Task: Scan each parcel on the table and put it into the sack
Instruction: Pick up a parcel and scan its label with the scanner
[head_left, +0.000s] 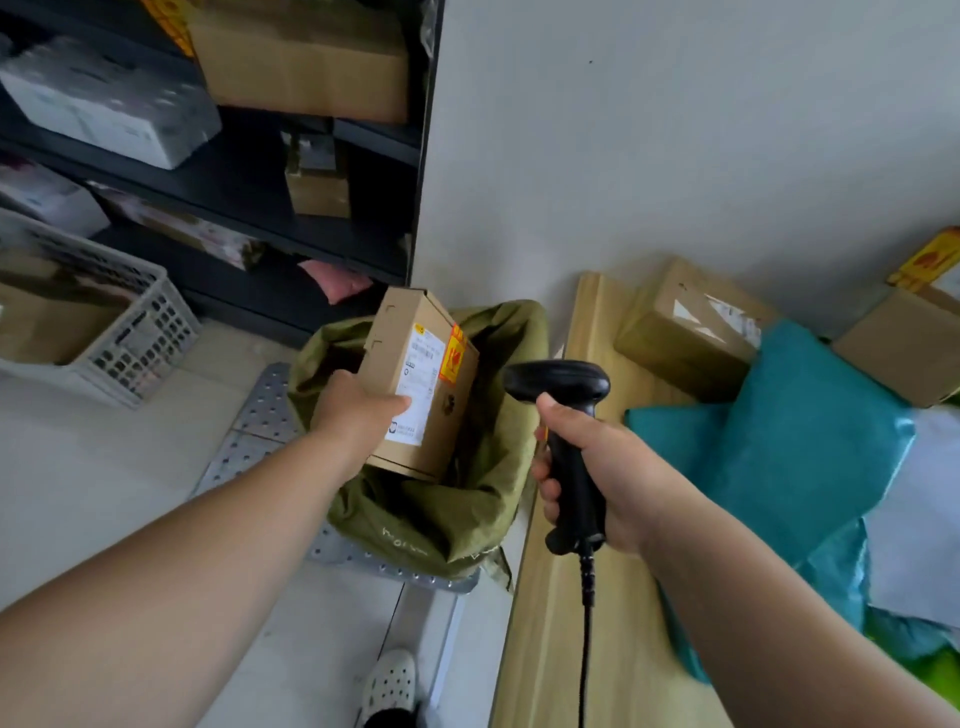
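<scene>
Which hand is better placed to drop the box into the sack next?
Left. The left hand grips the cardboard box above the open green sack; the right hand holds the scanner.

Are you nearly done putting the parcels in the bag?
Not nearly. The left hand holds a labelled box over the green sack, and the right hand holds the scanner. What is already inside the sack is hidden. Brown boxes and teal bags wait on the table.
</scene>
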